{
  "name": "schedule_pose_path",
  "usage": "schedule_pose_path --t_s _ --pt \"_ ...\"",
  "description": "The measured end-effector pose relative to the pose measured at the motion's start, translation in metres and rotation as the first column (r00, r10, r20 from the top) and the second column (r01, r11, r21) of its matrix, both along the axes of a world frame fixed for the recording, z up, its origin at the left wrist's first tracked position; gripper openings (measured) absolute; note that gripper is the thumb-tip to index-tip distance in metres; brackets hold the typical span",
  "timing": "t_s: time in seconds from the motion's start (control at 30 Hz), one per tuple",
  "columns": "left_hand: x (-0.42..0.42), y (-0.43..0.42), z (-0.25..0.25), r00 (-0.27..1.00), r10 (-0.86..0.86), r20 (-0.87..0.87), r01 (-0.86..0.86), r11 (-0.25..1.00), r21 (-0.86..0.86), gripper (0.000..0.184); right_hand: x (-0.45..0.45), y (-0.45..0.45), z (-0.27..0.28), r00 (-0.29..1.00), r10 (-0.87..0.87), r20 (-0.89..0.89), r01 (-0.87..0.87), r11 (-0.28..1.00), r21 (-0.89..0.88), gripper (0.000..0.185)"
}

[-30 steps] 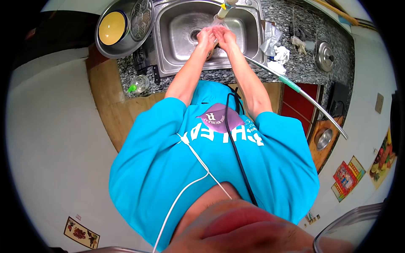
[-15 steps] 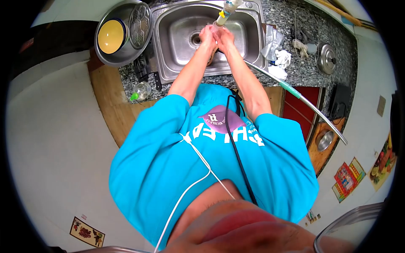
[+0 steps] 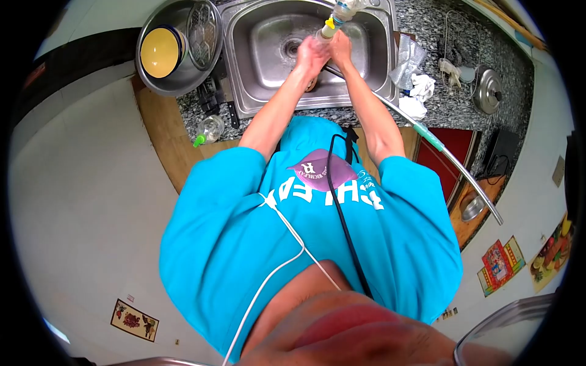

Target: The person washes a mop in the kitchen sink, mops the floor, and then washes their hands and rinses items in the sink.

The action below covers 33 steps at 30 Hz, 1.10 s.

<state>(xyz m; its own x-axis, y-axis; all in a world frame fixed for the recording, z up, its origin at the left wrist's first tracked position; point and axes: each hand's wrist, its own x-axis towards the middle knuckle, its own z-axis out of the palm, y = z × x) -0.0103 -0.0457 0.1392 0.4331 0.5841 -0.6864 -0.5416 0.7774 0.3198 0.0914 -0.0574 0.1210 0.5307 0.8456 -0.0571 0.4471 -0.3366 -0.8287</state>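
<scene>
Both hands are inside the steel sink [image 3: 259, 79], right under the tap [image 3: 332, 27] with its yellow piece and clear nozzle. My left hand [image 3: 312, 56] is just left of the nozzle, its fingers smeared by motion and water. On the other side my right hand [image 3: 341, 49] is bent inward, its fingers mostly hidden by the tap. I cannot make out any object in either hand. Beneath my left wrist shows part of a brown object [image 3: 312, 84]. A long metal pole [image 3: 456, 163] with a green band slants from the sink past my right forearm.
Left of the sink, a large steel basin [image 3: 165, 85] holds a yellow bowl [image 3: 158, 53] and a patterned clear dish [image 3: 202, 36]. Knives [image 3: 233, 114] and a green-capped bottle [image 3: 209, 129] lie near the counter's edge. White cloths [image 3: 421, 88] and a metal lid [image 3: 488, 91] are at right.
My hands have moved slightly apart, the left staying left of the nozzle and the right shifting to its right side. The view has shifted slightly.
</scene>
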Motion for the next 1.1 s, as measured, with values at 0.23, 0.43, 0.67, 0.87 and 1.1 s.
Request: schedule_pose_path --t_s 0.23,0.43,0.67,0.87,1.1 --pt "-0.014 0.018 -0.049 0.958 0.223 -0.182 -0.226 0.974 0.005 0.037 -0.036 -0.001 -0.005 0.165 -0.212 -0.963 0.207 0.962 -0.177 0.019" --pt "0.003 0.012 -0.042 0.972 0.198 -0.123 -0.207 0.976 -0.061 0.033 -0.035 -0.007 -0.026 -0.002 -0.303 -0.953 0.264 0.919 -0.293 0.023" --pt "0.003 0.019 -0.072 0.995 0.086 0.048 -0.078 0.986 -0.145 0.035 -0.010 -0.003 0.005 0.651 -0.197 -0.733 0.216 0.974 -0.070 0.017" --pt "0.015 0.019 -0.046 0.975 0.072 -0.210 -0.093 0.991 -0.094 0.033 0.036 0.027 -0.015 0.162 -0.250 -0.955 0.331 0.925 -0.186 0.016" --pt "0.008 0.013 -0.032 0.964 0.080 -0.252 -0.118 0.983 -0.141 0.033 0.075 0.080 -0.094 -0.365 -0.167 -0.916 0.353 0.885 -0.303 0.005"
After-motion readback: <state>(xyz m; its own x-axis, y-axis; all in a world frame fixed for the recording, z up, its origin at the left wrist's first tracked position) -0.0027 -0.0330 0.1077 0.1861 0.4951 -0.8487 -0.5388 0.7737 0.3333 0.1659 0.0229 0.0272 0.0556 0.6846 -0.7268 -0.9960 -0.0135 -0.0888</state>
